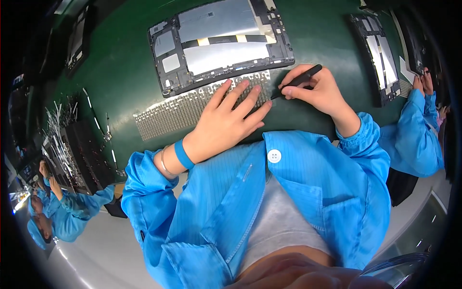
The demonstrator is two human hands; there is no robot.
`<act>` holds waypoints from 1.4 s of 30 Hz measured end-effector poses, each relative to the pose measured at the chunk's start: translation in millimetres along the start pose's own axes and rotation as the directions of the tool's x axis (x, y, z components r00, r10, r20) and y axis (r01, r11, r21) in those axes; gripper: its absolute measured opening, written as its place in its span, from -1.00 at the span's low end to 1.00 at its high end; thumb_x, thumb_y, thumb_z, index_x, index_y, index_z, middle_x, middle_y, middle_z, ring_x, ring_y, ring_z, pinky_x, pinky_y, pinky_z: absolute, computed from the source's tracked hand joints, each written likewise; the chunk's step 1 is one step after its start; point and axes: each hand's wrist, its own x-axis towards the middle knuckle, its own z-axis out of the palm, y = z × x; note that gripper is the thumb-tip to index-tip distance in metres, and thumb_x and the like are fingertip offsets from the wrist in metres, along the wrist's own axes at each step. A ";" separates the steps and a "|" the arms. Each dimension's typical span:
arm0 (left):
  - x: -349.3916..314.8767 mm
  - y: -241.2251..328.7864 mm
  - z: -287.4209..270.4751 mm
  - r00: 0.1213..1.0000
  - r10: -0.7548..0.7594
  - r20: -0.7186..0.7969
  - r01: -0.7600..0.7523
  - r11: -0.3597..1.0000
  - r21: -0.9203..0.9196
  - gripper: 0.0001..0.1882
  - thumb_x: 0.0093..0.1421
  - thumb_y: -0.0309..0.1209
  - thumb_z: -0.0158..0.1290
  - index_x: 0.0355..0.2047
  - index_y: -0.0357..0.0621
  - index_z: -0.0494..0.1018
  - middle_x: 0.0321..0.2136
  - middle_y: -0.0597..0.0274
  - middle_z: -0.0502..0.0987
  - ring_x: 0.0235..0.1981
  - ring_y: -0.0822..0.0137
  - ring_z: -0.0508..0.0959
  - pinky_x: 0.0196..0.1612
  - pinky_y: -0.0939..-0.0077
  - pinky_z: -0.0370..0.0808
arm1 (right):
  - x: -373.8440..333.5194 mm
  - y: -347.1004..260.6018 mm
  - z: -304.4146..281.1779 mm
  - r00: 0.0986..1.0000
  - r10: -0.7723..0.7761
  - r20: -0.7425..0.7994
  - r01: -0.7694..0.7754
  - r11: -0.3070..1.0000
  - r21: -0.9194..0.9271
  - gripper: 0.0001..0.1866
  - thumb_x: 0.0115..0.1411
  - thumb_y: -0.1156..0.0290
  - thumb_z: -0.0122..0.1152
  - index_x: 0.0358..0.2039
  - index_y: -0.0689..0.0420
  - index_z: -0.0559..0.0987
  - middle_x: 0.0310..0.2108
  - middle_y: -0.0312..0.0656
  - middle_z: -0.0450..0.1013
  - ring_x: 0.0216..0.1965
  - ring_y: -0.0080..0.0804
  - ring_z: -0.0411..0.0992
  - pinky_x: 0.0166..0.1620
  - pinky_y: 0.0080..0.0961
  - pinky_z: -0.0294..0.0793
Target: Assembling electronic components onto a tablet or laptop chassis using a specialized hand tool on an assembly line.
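Head view: left hand [226, 123] flat, fingers spread, pressing on grey sheet [166, 115], gripping nothing. Right hand [313, 91] closed in a pinch on black pen-like tool [308, 75], tip by sheet's right end. Sheet could skid if left hand eases off; tool slip could scratch it or prick a finger. Sheet sits on green table [120, 62], near side of opened tablet [226, 50]: long, shiny, close-set rows.

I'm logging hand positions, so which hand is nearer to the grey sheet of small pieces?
Left. The left hand lies partly over the grey sheet; the right hand is just off its right end, holding a black pen-like tool.
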 end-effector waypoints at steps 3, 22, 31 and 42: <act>0.0 -0.9 1.0 1.000 0.001 -0.019 -0.001 1.000 0.006 -0.51 0.04 -0.10 0.20 0.02 0.26 0.47 0.06 0.26 0.43 0.13 0.16 0.38 0.23 0.14 0.27 | 0.0 -0.3 1.3 0.999 0.039 -0.008 -0.038 0.999 0.008 -0.86 0.09 0.54 0.33 -0.33 0.26 0.59 -0.44 -0.22 0.55 -0.42 -0.54 0.55 -0.35 -0.66 0.52; -0.1 -1.9 5.1 0.995 0.043 -0.095 -0.043 0.999 -0.001 -0.58 0.06 -0.16 0.15 -0.04 0.14 0.48 0.06 0.28 0.44 0.06 0.14 0.43 0.14 0.07 0.35 | 1.8 -5.1 0.2 0.993 0.110 0.029 -0.109 0.994 -0.028 -0.86 0.07 0.65 0.29 -0.33 0.31 0.55 -0.34 -0.10 0.55 -0.39 -0.45 0.53 -0.31 -0.61 0.55; -3.6 -2.0 4.0 0.997 0.057 -0.050 -0.054 0.996 0.066 -0.54 0.06 -0.29 0.03 0.03 0.25 0.45 0.13 0.21 0.38 0.09 0.06 0.41 0.18 0.02 0.32 | -10.5 2.6 4.5 1.000 0.003 -0.031 -0.001 0.997 0.074 -0.87 0.06 0.70 0.28 -0.34 0.33 0.56 -0.33 -0.04 0.54 -0.41 -0.47 0.51 -0.31 -0.59 0.50; -11.5 -4.2 10.5 0.990 0.043 -0.132 -0.042 0.999 0.005 -0.58 0.07 -0.29 0.01 -0.02 0.05 0.46 -0.01 0.06 0.47 0.05 0.02 0.45 0.16 0.07 0.37 | 54.9 -36.5 31.8 0.982 -0.182 -0.041 0.186 0.977 0.103 -0.84 0.11 0.64 0.28 -0.26 0.31 0.56 -0.31 -0.12 0.55 -0.38 -0.50 0.53 -0.27 -0.63 0.54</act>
